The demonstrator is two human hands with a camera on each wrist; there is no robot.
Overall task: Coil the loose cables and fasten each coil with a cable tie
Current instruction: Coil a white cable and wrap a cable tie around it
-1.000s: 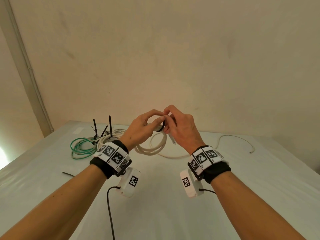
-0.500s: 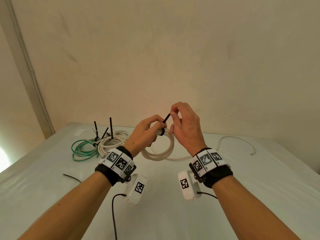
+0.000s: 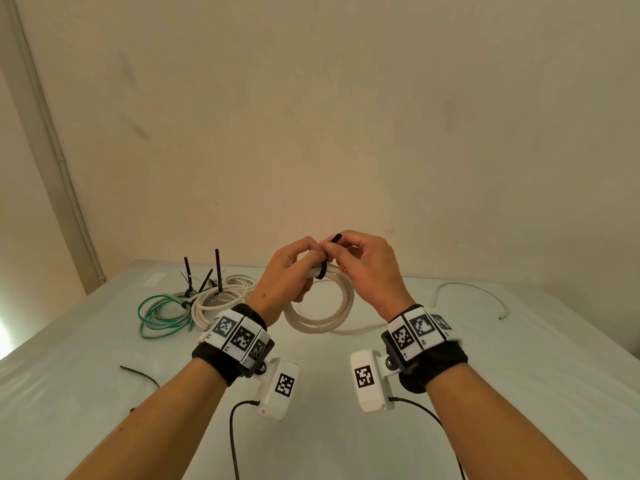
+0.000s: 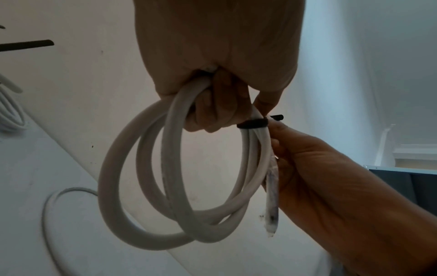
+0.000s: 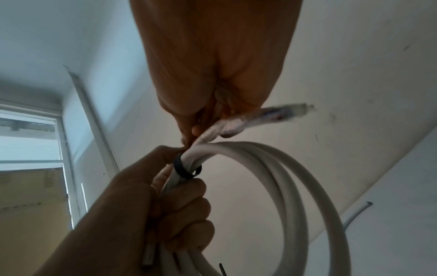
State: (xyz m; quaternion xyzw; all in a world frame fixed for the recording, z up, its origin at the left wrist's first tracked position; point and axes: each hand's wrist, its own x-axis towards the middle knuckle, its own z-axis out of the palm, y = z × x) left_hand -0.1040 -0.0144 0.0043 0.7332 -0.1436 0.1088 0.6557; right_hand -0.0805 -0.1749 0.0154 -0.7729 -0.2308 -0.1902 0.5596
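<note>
Gripping the white coil above the table's middle, your left hand steadies it; your right hand pinches the cable tie: pull its tail straight until snug.

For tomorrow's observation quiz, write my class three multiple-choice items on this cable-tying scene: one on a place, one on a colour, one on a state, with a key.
1. Where does the green coiled cable lie?
A. left on the white table
B. in the right hand
C. on the floor

2. What colour is the thin plastic cable tie round the held coil?
A. white
B. green
C. black

3. In what state is the thick white cable coil?
A. flat on the table
B. held up by the left hand
C. uncoiled

Key: 1 A, it lies beside another white bundle; 2 C, a black band wraps the strands; 3 B, fingers curl round it while the right hand pinches the tie's tail.
</note>
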